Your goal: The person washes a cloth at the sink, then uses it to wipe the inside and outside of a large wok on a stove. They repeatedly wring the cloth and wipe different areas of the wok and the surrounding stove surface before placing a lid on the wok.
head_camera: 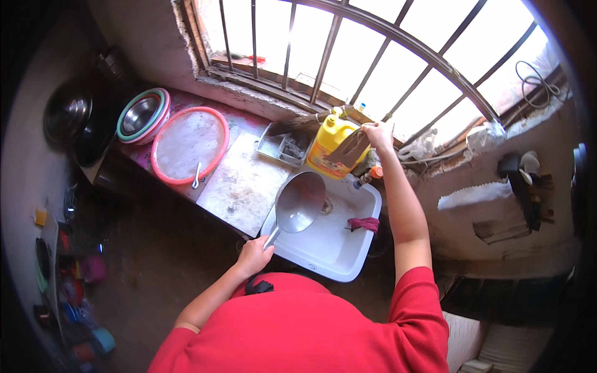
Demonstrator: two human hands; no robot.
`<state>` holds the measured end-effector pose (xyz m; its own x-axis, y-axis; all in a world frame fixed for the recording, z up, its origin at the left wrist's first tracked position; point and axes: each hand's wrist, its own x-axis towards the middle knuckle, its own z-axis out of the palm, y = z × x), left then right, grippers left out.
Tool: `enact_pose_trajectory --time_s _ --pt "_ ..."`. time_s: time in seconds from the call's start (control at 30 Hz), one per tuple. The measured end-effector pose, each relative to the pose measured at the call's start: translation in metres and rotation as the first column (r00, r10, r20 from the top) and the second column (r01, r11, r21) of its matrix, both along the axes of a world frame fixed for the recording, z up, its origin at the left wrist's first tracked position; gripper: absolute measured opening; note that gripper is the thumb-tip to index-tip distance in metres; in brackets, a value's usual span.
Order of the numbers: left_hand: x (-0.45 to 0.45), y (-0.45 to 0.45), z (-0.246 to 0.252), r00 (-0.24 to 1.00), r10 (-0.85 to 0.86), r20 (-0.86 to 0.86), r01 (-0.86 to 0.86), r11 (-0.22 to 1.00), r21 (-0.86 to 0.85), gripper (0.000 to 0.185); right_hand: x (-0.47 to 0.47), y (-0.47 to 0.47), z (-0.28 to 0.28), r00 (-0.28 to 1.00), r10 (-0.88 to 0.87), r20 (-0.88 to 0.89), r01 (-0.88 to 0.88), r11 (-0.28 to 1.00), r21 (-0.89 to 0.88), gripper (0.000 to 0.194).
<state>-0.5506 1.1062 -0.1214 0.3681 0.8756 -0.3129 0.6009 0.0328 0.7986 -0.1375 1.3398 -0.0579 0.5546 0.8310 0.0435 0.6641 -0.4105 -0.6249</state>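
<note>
My left hand (254, 256) grips the handle of a large metal ladle (301, 203). The ladle's bowl is tilted over the left part of a white sink (322, 254). At the sink's back right, my right hand (378, 136) pinches a brown cloth (347, 151), which hangs in front of a yellow plastic jug (319, 149). The cloth hides part of the jug's label and handle. A maroon cloth (364, 224) lies draped on the sink's right rim. Behind it, close below my right forearm, is a tap with an orange handle (376, 172).
Left of the sink lies a stained white board (247, 186). Beyond it stand a pink-rimmed basin (190, 181), stacked bowls (140, 114) and a divided tray (270, 148). A barred window (336, 28) rises behind. Utensils hang on the right wall, including a black-handled one (522, 191).
</note>
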Motion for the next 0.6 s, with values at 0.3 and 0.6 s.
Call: enact_pose_trajectory --time_s 0.3,0.6 --pt "-0.009 0.014 0.018 0.938 0.184 0.293 -0.055 0.916 -0.397 0.014 0.045 0.088 -0.052 0.869 0.203 0.451 -0.083 0.959 -0.272 0.035" --pt "-0.006 0.032 0.007 0.923 0.217 0.317 -0.013 0.842 -0.539 0.013 -0.051 -0.044 0.025 0.938 0.217 0.271 -0.283 0.929 0.237 0.027"
